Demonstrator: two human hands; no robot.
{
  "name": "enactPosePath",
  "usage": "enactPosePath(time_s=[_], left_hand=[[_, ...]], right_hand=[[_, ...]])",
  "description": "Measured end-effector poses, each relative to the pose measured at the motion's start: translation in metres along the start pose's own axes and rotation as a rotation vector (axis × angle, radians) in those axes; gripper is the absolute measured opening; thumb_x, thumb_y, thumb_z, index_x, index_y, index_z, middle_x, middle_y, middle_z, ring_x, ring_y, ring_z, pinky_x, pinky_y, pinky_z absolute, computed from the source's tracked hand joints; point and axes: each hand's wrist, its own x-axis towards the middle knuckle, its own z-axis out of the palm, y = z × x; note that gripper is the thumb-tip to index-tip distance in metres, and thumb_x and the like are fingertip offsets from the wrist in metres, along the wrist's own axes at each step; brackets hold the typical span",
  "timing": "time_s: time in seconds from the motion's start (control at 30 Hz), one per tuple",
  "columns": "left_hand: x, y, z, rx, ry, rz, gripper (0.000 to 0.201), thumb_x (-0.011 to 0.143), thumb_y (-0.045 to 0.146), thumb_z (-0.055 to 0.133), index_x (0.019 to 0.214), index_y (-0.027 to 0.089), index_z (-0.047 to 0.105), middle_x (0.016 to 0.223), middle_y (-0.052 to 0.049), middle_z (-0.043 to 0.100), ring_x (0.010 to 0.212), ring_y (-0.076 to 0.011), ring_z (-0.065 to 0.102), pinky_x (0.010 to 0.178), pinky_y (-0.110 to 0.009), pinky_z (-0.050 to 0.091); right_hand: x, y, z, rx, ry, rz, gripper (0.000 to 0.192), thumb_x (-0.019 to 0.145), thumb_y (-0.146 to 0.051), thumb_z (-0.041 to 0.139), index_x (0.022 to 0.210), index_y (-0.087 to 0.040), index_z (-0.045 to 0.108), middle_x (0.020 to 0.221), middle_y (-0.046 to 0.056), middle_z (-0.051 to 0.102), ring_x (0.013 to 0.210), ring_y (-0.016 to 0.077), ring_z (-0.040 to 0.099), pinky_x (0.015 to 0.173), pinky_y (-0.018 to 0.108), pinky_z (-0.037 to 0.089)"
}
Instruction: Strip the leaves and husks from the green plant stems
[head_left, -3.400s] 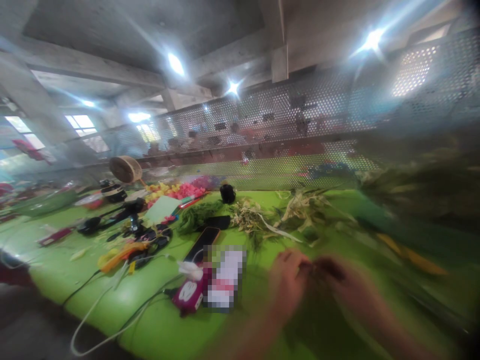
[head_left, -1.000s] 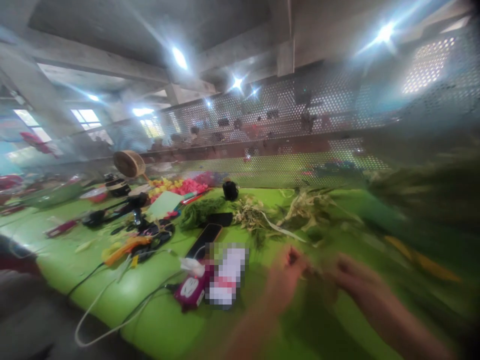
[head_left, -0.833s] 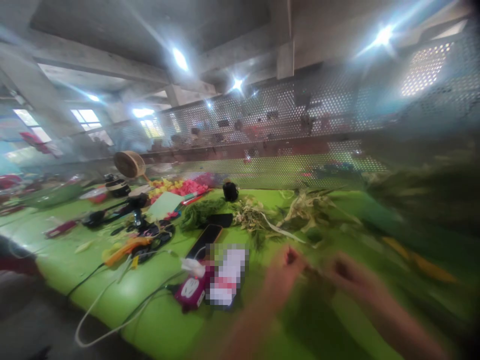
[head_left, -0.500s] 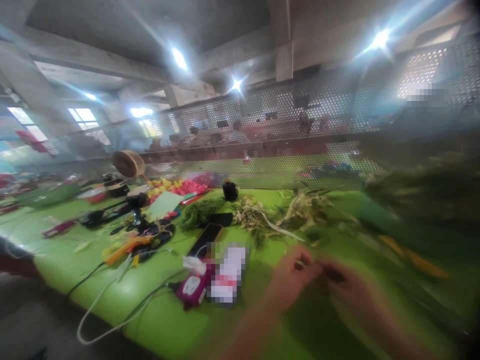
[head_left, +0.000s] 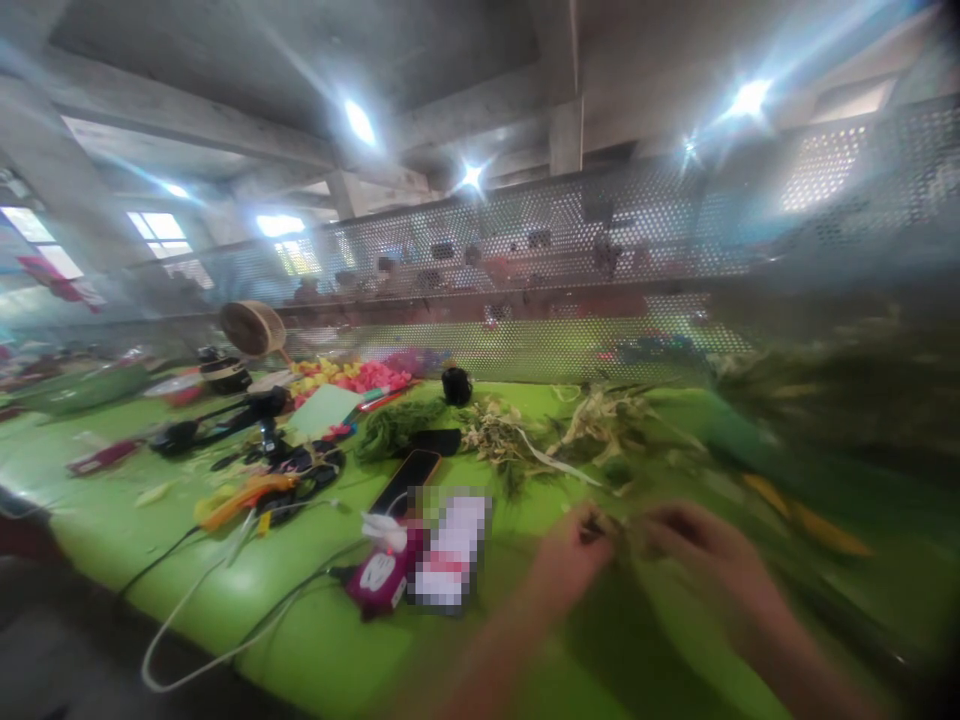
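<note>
A bright green table (head_left: 315, 640) is seen filling the lower view, backed by a perforated metal screen (head_left: 570, 260). Heaps of pale dried foliage (head_left: 592, 425) and a dark green leafy bunch (head_left: 394, 425) are spread across the middle of the table. Nearer the left, a dark phone (head_left: 405, 480), a magenta device (head_left: 379, 580) with a white cable (head_left: 225, 640), and an orange tool (head_left: 236, 500) are laid out. A small round fan (head_left: 251, 328) is stood at the far left. Low in the view, the left hand (head_left: 570, 560) and right hand (head_left: 701, 550) are held close together, and a small dark sprig (head_left: 619, 528) is pinched between their fingertips just above the table; the blur hides the exact grip.
</note>
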Motion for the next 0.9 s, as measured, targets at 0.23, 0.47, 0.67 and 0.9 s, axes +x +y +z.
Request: enactPosePath(time_s=[0.23, 0.47, 0.67, 0.9], left_hand=[[-0.006, 0.008, 0.002, 0.291, 0.009, 0.110, 0.022, 0.076, 0.016, 0.054, 0.093, 0.021, 0.067, 0.089, -0.004, 0.067, 0.083, -0.0181, 0.058, 0.076, -0.029, 0.043], [-0.002, -0.002, -0.001, 0.288, -0.030, 0.108, 0.022, 0.078, 0.020, 0.051, 0.088, 0.021, 0.071, 0.078, -0.003, 0.068, 0.073, -0.0176, 0.058, 0.074, -0.031, 0.045], [0.002, -0.007, 0.001, 0.136, -0.099, 0.031, 0.016, 0.073, 0.027, 0.064, 0.085, 0.017, 0.070, 0.077, -0.006, 0.069, 0.070, -0.0176, 0.059, 0.070, -0.032, 0.048], [0.007, -0.005, -0.004, 0.098, -0.075, 0.036, 0.017, 0.071, 0.029, 0.066, 0.081, 0.015, 0.068, 0.072, -0.005, 0.066, 0.064, -0.0155, 0.056, 0.065, -0.030, 0.046]], right_hand=[[0.000, 0.003, -0.003, -0.090, 0.001, -0.048, 0.027, 0.066, -0.046, 0.073, 0.074, -0.021, 0.071, 0.066, 0.002, 0.068, 0.064, 0.0183, 0.062, 0.062, 0.028, 0.050], [0.001, 0.008, -0.004, -0.139, -0.013, -0.100, 0.025, 0.073, -0.045, 0.070, 0.076, -0.020, 0.069, 0.069, 0.002, 0.069, 0.067, 0.0183, 0.063, 0.064, 0.028, 0.050], [-0.004, -0.001, -0.003, -0.164, -0.032, -0.140, 0.023, 0.071, -0.043, 0.071, 0.071, -0.020, 0.067, 0.066, 0.001, 0.068, 0.065, 0.0178, 0.062, 0.064, 0.028, 0.050], [-0.005, -0.007, -0.003, -0.109, 0.030, -0.165, 0.025, 0.068, -0.045, 0.073, 0.072, -0.021, 0.067, 0.067, 0.002, 0.069, 0.069, 0.0201, 0.064, 0.070, 0.030, 0.051]])
